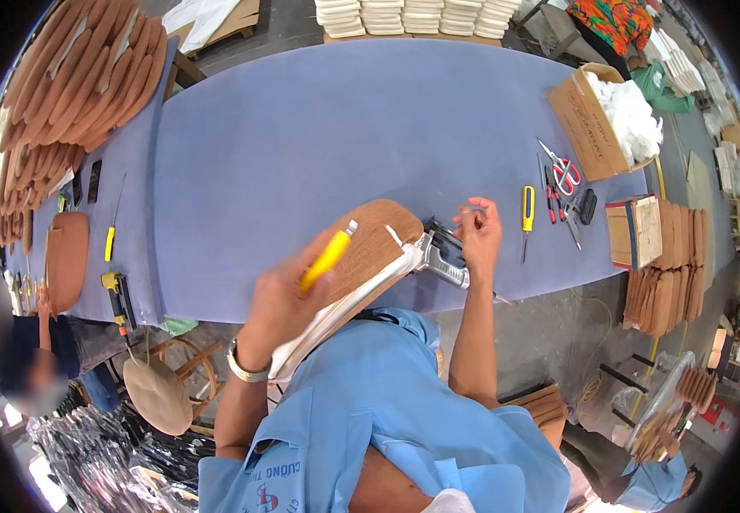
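Note:
My left hand is closed around a yellow-handled tool with a silvery end; its exact kind is unclear. Below it, a brown upholstered panel with a pale strip along its edge leans from the table toward my lap. Beside the panel's far right end lies a black and silver staple gun. Over the gun, my right hand has thumb and fingers pinched together. Something small and greyish shows at its fingertips, too small to name.
To the right lie a yellow screwdriver, red-handled scissors and pliers. A cardboard box of white stuffing stands behind them. Brown panels are stacked far left, near another nail gun. A co-worker sits at left.

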Demonstrator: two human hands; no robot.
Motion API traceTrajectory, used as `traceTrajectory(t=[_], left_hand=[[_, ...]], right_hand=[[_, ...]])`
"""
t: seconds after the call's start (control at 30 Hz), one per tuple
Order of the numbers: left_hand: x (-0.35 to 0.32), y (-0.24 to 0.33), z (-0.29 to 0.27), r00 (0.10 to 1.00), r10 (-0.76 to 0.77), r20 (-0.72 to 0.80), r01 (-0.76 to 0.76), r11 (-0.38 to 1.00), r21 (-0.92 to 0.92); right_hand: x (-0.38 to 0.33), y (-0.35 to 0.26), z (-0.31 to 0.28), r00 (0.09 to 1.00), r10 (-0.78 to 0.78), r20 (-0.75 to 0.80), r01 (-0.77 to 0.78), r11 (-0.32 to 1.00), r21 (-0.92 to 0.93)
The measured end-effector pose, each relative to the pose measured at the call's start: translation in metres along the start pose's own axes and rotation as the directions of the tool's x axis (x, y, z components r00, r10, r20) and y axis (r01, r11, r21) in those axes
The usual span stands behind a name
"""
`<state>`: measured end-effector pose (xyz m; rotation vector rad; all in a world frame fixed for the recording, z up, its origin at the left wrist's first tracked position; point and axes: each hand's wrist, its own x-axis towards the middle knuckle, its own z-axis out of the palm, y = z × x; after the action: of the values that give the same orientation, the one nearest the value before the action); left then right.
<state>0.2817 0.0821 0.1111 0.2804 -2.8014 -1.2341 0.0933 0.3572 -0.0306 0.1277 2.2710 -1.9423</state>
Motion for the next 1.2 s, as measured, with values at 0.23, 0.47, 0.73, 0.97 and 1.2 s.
traceTrajectory(t=[0.23, 0.47, 0.73, 0.97, 1.2], left_hand=[[0.102, -0.037, 0.044, 0.968, -0.215, 0.132, 0.243, 0.936, -0.254], [0.175, 0.019, 0.147, 0.956, 0.165, 0.243, -0.118, 0.973, -0.198], [0.14, 0.008, 0.117, 0.915, 0.337, 0.222, -0.322, 0.941, -0.103], [0.041, -0.023, 0.029, 0.978, -0.192, 0.081, 0.202, 0.773, -0.602], [-0.014, -0.021, 0.012, 0.965, -0.259, -0.026, 0.137, 0.59, -0.796]], right_hand=[[0.011, -0.022, 0.001, 0.998, -0.027, 0.049, 0.024, 0.997, 0.07], [0.0, -0.015, 0.017, 0.971, 0.113, 0.21, -0.215, 0.798, 0.563], [0.034, 0.046, -0.009, 0.979, 0.203, -0.015, -0.165, 0.832, 0.53], [-0.01, -0.053, 0.014, 0.964, -0.157, 0.215, 0.143, 0.986, 0.082], [-0.084, -0.137, 0.126, 0.565, -0.462, 0.684, 0.618, 0.786, 0.021]])
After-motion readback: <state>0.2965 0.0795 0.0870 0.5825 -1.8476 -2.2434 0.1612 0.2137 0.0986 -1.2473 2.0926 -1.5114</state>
